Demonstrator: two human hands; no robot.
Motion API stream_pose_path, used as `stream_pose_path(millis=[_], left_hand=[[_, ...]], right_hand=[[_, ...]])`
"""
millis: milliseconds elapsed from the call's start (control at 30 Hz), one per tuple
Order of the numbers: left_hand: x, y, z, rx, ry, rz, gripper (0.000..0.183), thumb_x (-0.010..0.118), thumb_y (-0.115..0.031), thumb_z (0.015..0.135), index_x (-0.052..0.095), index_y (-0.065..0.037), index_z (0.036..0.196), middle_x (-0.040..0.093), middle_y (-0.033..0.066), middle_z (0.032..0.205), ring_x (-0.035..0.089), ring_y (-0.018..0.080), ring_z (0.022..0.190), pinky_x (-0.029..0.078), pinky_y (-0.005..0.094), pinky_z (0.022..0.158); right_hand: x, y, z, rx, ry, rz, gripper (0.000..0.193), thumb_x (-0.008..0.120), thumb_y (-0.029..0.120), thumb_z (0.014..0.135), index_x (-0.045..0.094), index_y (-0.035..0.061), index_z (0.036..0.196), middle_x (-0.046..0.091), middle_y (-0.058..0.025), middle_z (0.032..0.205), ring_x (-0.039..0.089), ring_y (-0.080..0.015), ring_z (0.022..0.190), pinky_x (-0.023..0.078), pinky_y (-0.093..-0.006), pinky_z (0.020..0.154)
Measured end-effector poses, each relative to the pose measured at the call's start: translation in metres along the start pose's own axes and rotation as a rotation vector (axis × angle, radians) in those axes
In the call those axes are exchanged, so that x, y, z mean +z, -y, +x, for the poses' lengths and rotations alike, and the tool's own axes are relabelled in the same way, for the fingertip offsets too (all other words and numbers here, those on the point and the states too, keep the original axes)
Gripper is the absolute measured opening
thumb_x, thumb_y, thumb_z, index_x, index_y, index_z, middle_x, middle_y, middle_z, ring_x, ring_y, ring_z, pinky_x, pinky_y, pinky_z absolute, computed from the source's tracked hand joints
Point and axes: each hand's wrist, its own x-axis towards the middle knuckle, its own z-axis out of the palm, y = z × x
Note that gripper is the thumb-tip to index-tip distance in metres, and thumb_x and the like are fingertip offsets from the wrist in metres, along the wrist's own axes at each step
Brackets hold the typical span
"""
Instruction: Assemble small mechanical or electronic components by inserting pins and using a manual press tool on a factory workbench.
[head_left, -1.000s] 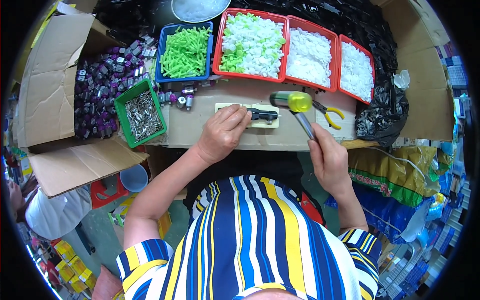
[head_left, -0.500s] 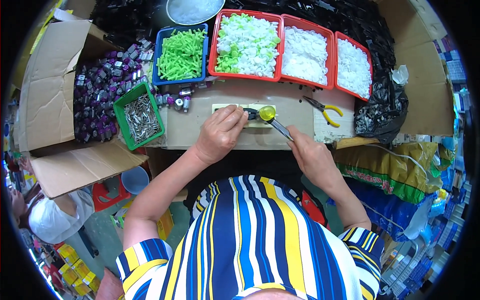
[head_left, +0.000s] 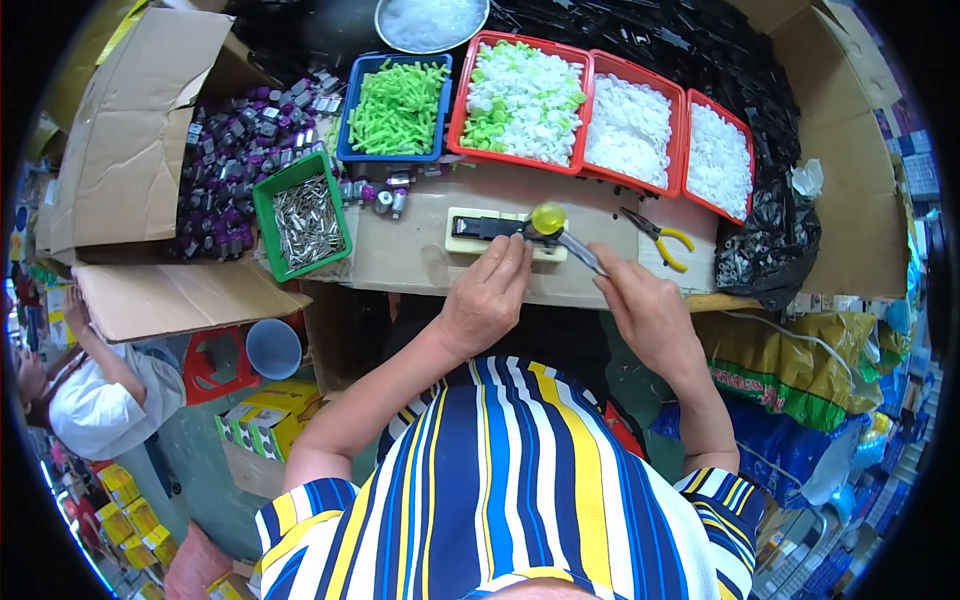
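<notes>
My right hand [head_left: 648, 308] grips a small hammer by its metal handle [head_left: 583, 254]. Its round yellow head [head_left: 548, 218] is over the right end of a long black plastic part [head_left: 485, 227]. That part lies in a cream block-shaped holder [head_left: 462, 245] on the work surface. From the near side, my left hand [head_left: 490, 297] reaches in with fingers closed together. Its fingertips are at the black part's right end, beside the hammer head. Whatever they pinch, if anything, is hidden.
Behind the holder stand a blue tray of green pegs [head_left: 398, 108] and red trays of white and green pieces [head_left: 526, 100]. Yellow-handled pliers [head_left: 656, 238] lie to the right. At left are a green tray of metal pins [head_left: 306, 222] and a carton of purple-and-silver parts [head_left: 235, 150].
My left hand has shifted from over the holder's left part to its near side, uncovering the black part. The hammer head stays above the right end. The whole view has shifted slightly.
</notes>
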Motion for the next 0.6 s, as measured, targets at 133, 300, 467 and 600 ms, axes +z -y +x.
stream_pose_path(millis=[133,300,467,600], left_hand=[[-0.001,-0.002,0.002,0.023,0.004,0.021,0.036,0.068,-0.002,0.079,0.064,0.011,0.112,0.063,0.0209,0.111,0.062,0.0341,0.104,0.052,0.0372,0.092],[0.002,0.002,0.002,0.018,-0.007,0.026,0.035,0.068,-0.002,0.079,0.064,0.011,0.112,0.063,0.0206,0.112,0.062,0.0341,0.105,0.053,0.0369,0.090],[0.003,0.001,-0.002,0.068,-0.020,0.037,0.038,0.059,-0.005,0.079,0.063,0.014,0.111,0.062,0.0232,0.113,0.060,0.0341,0.112,0.050,0.0349,0.096],[0.006,0.006,-0.001,0.048,0.024,-0.022,0.041,0.059,-0.006,0.076,0.062,0.015,0.111,0.061,0.0238,0.113,0.058,0.0349,0.113,0.051,0.0351,0.096]], right_hand=[[0.002,0.012,0.010,-0.327,-0.432,0.192,0.039,0.062,0.005,0.092,0.056,0.0051,0.130,0.066,-0.0230,0.105,0.066,-0.0412,0.091,0.054,-0.0441,0.073],[0.000,0.017,0.034,-0.094,0.035,-0.054,0.039,0.064,0.007,0.091,0.056,0.0038,0.129,0.067,-0.0231,0.098,0.067,-0.0404,0.085,0.054,-0.0443,0.070],[0.011,0.016,0.036,-0.330,-0.242,0.128,0.034,0.063,0.012,0.093,0.058,0.0049,0.126,0.066,-0.0222,0.088,0.065,-0.0417,0.076,0.051,-0.0471,0.065],[-0.001,0.027,0.042,-0.203,0.055,-0.117,0.035,0.063,0.008,0.092,0.059,0.0022,0.126,0.068,-0.0227,0.095,0.067,-0.0391,0.081,0.053,-0.0440,0.067]])
